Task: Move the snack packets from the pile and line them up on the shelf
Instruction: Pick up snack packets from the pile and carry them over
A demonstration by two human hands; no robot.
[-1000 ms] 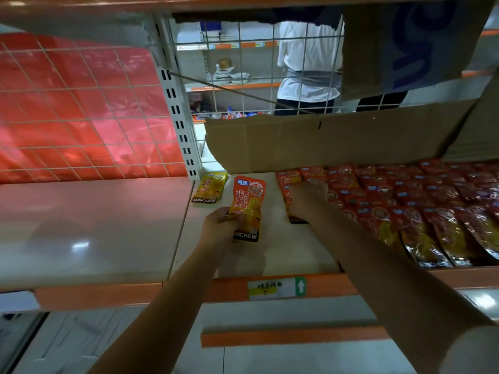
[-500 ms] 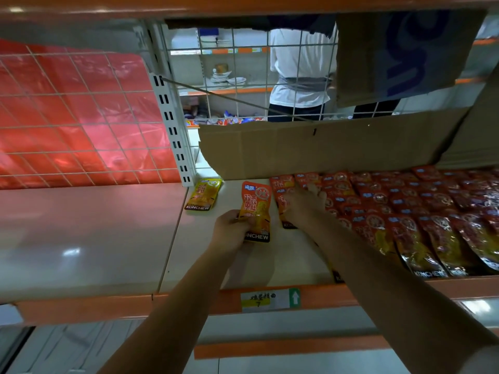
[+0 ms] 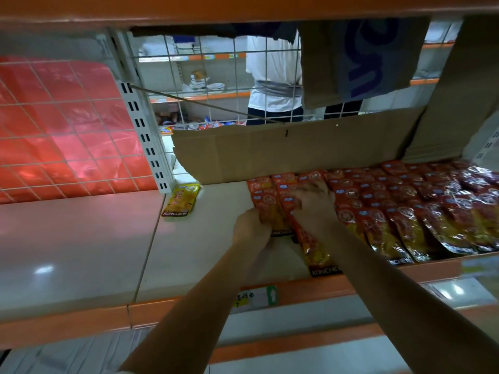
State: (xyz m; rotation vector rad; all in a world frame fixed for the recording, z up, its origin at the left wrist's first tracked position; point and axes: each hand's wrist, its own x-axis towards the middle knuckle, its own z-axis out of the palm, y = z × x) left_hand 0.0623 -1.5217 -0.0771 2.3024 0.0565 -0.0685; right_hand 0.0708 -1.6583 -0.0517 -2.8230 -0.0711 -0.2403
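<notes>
Since half a second ago the left hand [image 3: 252,225] has carried its red packet [image 3: 272,214] rightward, from open shelf to the left edge of the rows of packets [image 3: 405,211], where it now touches its neighbours. The left fingers are curled round the packet's lower end, gripping it, probably so it can be slid flush against the row. The right hand [image 3: 314,203] lies on top of the neighbouring red packets; it looks to be pressing them flat so they do not shift as the new one arrives, but motion blur hides whether its fingers are straight or curled, so its state cannot be told.

The rows of red packets overlap like roof tiles across the right part of the shelf [image 3: 202,252], their printed faces up and lower ends toward the front edge, which would keep each label readable. A cardboard sheet [image 3: 297,149] stands behind them against the wire back. One yellow packet [image 3: 182,198] lies alone, well apart to the left, beside the white upright post [image 3: 145,136]. A price label [image 3: 256,296] sits on the orange front edge below the hands
</notes>
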